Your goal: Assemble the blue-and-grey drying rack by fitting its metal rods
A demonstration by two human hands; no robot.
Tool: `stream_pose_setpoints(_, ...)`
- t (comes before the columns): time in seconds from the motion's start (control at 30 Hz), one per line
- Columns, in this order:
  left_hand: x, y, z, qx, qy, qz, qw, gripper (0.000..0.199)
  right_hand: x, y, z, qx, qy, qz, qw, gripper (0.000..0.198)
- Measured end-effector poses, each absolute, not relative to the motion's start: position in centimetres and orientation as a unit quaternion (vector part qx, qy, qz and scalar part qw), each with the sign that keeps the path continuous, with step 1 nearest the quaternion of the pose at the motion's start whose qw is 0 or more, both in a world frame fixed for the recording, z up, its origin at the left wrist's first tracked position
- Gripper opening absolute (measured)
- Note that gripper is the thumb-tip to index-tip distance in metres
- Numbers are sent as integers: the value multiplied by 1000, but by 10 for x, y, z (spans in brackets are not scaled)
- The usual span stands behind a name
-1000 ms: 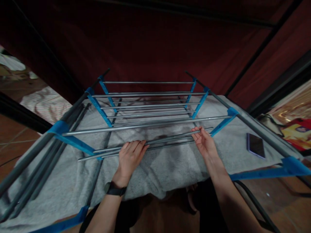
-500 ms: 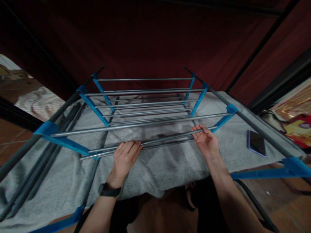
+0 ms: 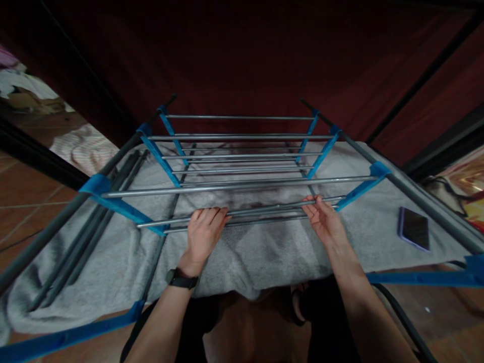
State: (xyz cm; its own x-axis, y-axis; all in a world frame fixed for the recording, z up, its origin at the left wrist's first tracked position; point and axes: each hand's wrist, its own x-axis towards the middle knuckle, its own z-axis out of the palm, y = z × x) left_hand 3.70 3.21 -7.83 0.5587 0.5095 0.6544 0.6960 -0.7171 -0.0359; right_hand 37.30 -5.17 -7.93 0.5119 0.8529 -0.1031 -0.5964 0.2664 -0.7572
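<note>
While metal rods [image 3: 264, 209] are being grasped by left grip [image 3: 206, 231] and right grip [image 3: 324, 219], something light, stiff (perhaps slippery) is presumably being handled — best near both ends.

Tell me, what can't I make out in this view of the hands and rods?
All in the head view:
The palm of the left hand: hidden by the back of that hand.
The stretch of metal rod under it: covered by the same hand.
The wristwatch: dial too small and dark to read.
The yellow item at far right: cut off by the picture's edge.
</note>
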Motion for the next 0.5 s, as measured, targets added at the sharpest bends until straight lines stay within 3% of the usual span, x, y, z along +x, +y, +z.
stream_pose_setpoints(0.5,41,23,-75,-876,-351,-314,106,25,367,-54,-79,-396,-186,458,774,15)
